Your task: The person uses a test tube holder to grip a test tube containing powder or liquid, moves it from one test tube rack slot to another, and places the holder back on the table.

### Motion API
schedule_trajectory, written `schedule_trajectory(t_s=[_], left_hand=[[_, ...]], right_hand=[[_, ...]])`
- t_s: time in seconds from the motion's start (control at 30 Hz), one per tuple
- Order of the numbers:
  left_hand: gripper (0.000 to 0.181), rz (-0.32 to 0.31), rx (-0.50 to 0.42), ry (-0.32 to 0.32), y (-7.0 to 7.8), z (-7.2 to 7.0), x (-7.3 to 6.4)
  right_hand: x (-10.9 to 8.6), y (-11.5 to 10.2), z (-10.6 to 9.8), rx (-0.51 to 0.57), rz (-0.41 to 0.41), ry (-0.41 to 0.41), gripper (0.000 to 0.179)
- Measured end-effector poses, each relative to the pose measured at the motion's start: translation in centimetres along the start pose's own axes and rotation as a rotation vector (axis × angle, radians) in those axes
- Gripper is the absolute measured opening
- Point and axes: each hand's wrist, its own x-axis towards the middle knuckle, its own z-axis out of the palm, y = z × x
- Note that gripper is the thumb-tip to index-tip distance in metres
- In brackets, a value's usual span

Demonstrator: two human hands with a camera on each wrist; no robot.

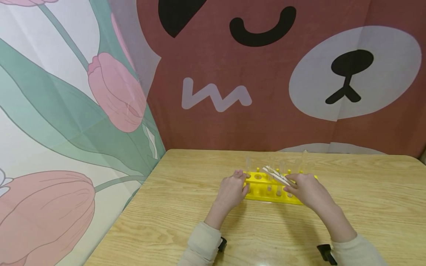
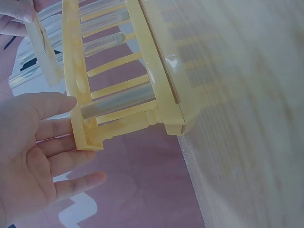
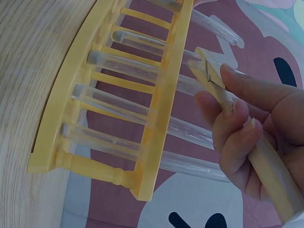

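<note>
A yellow test tube rack (image 1: 274,200) stands on the table with several clear test tubes (image 3: 109,138) upright in its holes. My left hand (image 1: 230,190) holds the left end of the rack's top plate, its thumb and fingers at the edge in the left wrist view. In my right hand (image 1: 309,189) is a wooden test tube clamp (image 3: 268,173) with a metal spring, slanting over the rack. The clamp's tip lies beside the upper part of a tube; I cannot tell whether it grips that tube.
The wood-grain table (image 1: 166,218) reaches back to a cloth backdrop (image 1: 206,129) with a bear print. A tulip-print cloth (image 1: 66,147) hangs on the left. Black wrist straps (image 1: 326,254) show at the beige sleeves.
</note>
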Motion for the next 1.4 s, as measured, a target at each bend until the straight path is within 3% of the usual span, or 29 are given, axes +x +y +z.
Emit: schedule_trajectory(t_s=[0.83,1.4], left_hand=[[0.018,0.012,-0.009,0.015,-0.1,0.29,-0.07],[0.02,0.016,-0.01,0.028,-0.2,0.41,-0.07]], right_hand=[[0.11,-0.01,0.07,0.014,0.055,-0.042,0.043],[0.21,0.05,0.24,0.0,0.038,-0.039,0.042]])
